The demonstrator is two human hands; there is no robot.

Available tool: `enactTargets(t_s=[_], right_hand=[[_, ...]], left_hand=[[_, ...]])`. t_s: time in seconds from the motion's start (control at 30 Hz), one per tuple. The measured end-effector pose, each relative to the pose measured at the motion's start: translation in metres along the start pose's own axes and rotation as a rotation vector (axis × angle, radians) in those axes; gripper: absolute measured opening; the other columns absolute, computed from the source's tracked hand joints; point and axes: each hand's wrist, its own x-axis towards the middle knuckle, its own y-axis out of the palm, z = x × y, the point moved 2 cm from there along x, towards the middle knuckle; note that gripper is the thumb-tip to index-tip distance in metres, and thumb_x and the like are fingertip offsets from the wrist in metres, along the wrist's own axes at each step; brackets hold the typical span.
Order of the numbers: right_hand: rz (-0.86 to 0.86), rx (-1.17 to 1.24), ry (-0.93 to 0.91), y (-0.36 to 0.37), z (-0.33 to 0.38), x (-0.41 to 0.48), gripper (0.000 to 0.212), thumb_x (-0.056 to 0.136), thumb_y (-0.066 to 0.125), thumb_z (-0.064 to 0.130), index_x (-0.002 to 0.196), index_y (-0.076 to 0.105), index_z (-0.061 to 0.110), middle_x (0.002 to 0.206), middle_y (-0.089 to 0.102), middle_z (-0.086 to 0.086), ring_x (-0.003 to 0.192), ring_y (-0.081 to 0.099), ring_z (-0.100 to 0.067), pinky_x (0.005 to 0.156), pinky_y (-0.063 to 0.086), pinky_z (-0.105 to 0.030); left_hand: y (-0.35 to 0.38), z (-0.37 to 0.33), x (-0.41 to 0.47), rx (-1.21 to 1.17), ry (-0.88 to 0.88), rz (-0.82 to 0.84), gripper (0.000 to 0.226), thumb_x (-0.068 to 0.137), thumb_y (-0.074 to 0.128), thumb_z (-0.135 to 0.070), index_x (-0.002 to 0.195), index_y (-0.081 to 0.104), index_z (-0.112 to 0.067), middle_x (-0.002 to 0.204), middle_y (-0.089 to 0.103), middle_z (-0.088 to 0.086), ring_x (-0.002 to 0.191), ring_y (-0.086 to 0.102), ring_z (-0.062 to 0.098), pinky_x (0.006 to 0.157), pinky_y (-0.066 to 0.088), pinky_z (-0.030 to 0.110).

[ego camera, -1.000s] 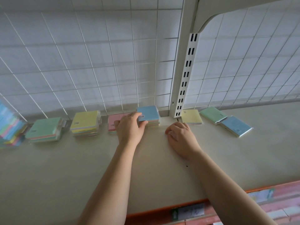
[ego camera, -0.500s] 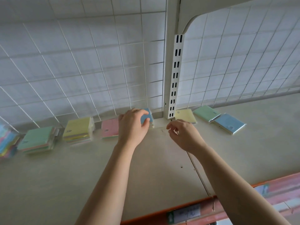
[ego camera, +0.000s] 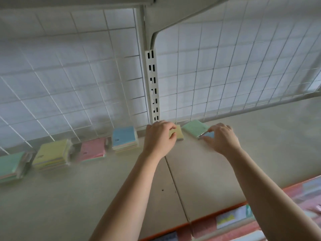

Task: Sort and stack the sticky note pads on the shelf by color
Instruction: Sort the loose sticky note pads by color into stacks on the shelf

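Observation:
Four stacks of sticky note pads line the back of the shelf (ego camera: 104, 180): green-topped (ego camera: 9, 164) at far left, then yellow-topped (ego camera: 52, 152), pink-topped (ego camera: 93, 149) and blue-topped (ego camera: 124, 137). Right of the white upright, my left hand (ego camera: 160, 138) curls its fingers round a single yellow pad (ego camera: 178, 134). A lone green pad (ego camera: 195, 127) lies just beyond it. My right hand (ego camera: 220, 139) covers most of a blue pad (ego camera: 207, 135) and pinches its near edge.
A white slotted upright (ego camera: 152, 87) and wire grid back panel (ego camera: 69, 80) close the shelf's rear. An orange front lip (ego camera: 217, 213) with price labels runs along the near edge. A seam divides the two shelf boards.
My left hand left the blue-topped stack and moved right onto the yellow pad. My right hand reached further right onto the blue pad. The view shifted right.

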Motion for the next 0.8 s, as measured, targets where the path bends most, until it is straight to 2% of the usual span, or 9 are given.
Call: enactTargets(t_s=[0.1,0.2,0.33,0.53,0.73,0.8], right_hand=[[0.059,-0.096,0.065,-0.004,-0.021,0.002,0.057,0.082,0.057,0.058,0.123,0.053,0.019,0.121,0.057,-0.007,0.115,0.045,-0.031,0.091,0.039,-0.038],[0.1,-0.115,0.071,-0.007,-0.026,0.004,0.059,0.08,0.055,0.064,0.122,0.048,0.024,0.118,0.059,-0.005,0.113,0.045,-0.03,0.089,0.035,-0.039],[0.124,-0.068,0.054,-0.012,-0.031,0.004,0.064,0.075,0.061,0.063,0.122,0.045,0.023,0.12,0.053,-0.006,0.113,0.044,-0.029,0.09,0.036,-0.041],[0.125,0.129,0.053,-0.02,-0.042,0.004,0.086,0.064,0.079,0.049,0.128,0.038,0.008,0.12,0.045,-0.013,0.113,0.045,-0.033,0.095,0.038,-0.037],[0.074,0.237,0.039,-0.033,-0.06,0.001,0.068,0.065,0.081,0.039,0.115,0.048,0.006,0.108,0.048,-0.009,0.091,0.049,-0.023,0.076,0.041,-0.029],[0.036,0.292,0.022,-0.036,-0.066,0.001,0.058,0.071,0.078,0.034,0.113,0.049,0.007,0.107,0.047,-0.008,0.087,0.048,-0.022,0.075,0.042,-0.031]], left_hand=[[0.013,-0.011,0.005,-0.013,-0.022,0.021,0.018,0.083,0.061,-0.024,0.099,0.069,-0.023,0.102,0.07,-0.006,0.099,0.063,0.019,0.089,0.047,0.038],[0.024,-0.017,0.01,-0.013,-0.063,0.036,0.02,0.082,0.061,-0.026,0.1,0.069,-0.024,0.102,0.071,-0.006,0.099,0.063,0.018,0.089,0.047,0.037],[0.039,-0.026,0.017,0.02,-0.094,0.065,0.021,0.083,0.061,-0.029,0.103,0.068,-0.025,0.099,0.07,-0.005,0.097,0.062,0.02,0.088,0.046,0.037],[0.058,-0.043,0.027,0.097,-0.12,0.103,0.03,0.087,0.057,-0.032,0.115,0.065,-0.022,0.114,0.067,-0.003,0.109,0.058,0.022,0.09,0.039,0.033],[0.077,-0.053,0.04,0.241,-0.137,0.153,0.043,0.09,0.053,-0.043,0.122,0.06,-0.015,0.118,0.062,0.004,0.114,0.049,0.026,0.091,0.037,0.037],[0.085,-0.056,0.044,0.283,-0.182,0.158,0.047,0.091,0.05,-0.048,0.123,0.057,-0.015,0.119,0.06,0.006,0.114,0.049,0.028,0.092,0.036,0.039]])
